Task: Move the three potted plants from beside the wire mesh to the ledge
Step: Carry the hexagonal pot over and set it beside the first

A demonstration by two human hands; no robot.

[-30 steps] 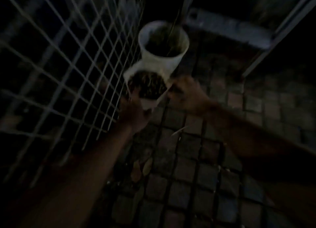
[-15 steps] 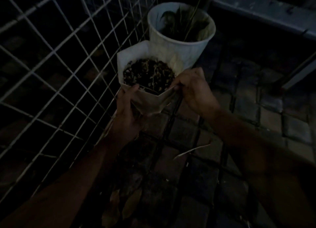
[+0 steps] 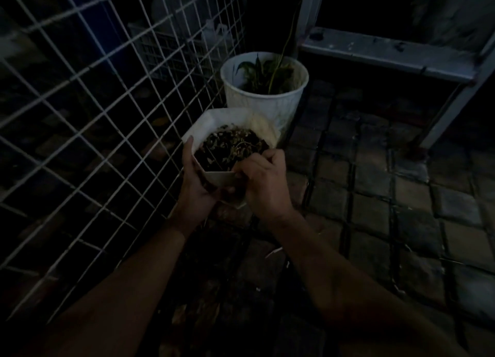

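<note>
Both bare forearms reach in from 6 o'clock, converging toward frame centre. Left hand at 9 o'clock side of pot, thumb up along rim, fingers wrapped beneath. Right hand at 4 o'clock side, knuckles up, fingers curled over near rim. Both hands clasp pot.

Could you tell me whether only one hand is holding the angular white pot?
No, both the left hand and the right hand grip the angular white pot at its near rim.
</note>
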